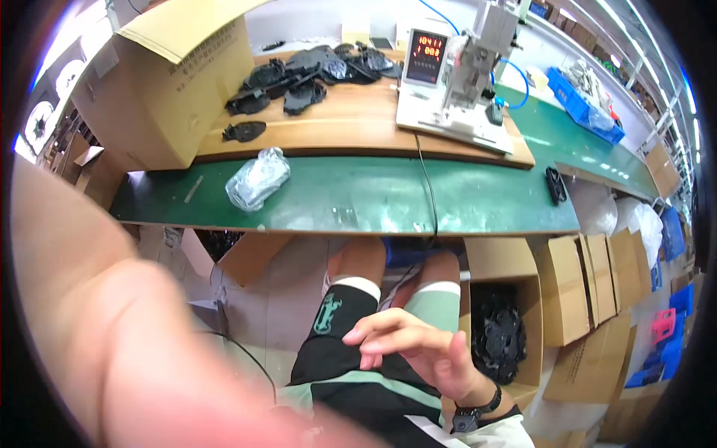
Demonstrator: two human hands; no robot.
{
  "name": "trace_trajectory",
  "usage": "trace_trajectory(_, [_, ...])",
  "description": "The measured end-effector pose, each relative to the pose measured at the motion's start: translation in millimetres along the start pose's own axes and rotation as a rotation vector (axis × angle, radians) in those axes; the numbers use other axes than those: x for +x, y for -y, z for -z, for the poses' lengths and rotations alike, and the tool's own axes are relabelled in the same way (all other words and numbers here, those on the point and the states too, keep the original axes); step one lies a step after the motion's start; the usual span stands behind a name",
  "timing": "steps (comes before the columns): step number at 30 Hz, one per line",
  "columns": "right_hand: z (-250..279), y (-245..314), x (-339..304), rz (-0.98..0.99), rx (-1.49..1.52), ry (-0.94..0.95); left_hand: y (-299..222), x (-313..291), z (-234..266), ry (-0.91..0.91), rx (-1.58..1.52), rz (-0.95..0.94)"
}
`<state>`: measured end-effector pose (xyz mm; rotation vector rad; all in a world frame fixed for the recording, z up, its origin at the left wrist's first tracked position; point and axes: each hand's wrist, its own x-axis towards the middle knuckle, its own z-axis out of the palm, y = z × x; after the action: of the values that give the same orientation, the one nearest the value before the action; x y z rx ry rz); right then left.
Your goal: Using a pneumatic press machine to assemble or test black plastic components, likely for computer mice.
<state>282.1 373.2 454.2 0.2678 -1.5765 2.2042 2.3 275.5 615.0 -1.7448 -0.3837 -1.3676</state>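
Note:
My right hand [422, 351], with a dark watch [470, 417] on its wrist, hovers above my lap. Its fingers are apart and loosely bent, with nothing in them. My left hand [142, 336] looms large and blurred at the left, very close to the camera, and its fingers cannot be made out. Beyond my knees is a green worktable [358, 194], where a clear plastic-wrapped bundle [258, 179] lies near the front. Behind it, a pile of black flat parts [306, 75] rests on a wooden board [351, 123], and one black part [244, 132] lies apart from them.
A white bench machine [455, 112] with a red digital display stands on the board, its cable hanging over the table edge. A large carton [172, 97] stands at left. An open carton [529, 336] of black parts sits beside my right leg, near folded cardboard [590, 358]. A blue bin [586, 108] stands far right.

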Motion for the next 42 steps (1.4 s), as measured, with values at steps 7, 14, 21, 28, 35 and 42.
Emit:
trace_trajectory(7, [59,1,39,-0.179,-0.303,-0.244,100,-131,-18,0.616,0.434,0.675])
trace_trajectory(14, [154,-48,241,0.095,-1.197,-0.131,193,-337,105,1.317,0.456,1.117])
trace_trajectory(21, [271,-115,375,0.459,-2.314,0.244,152,-310,69,1.298,0.554,0.77])
trace_trajectory(28, [282,-113,401,0.32,-2.239,0.285,141,-276,84,1.009,0.589,0.845])
trace_trajectory(35, [253,-32,293,0.291,-1.889,-0.01,120,-217,-4,0.758,0.495,0.679])
trace_trajectory(42, [244,34,150,0.404,-1.932,-0.152,98,-221,-152,0.719,0.156,0.625])
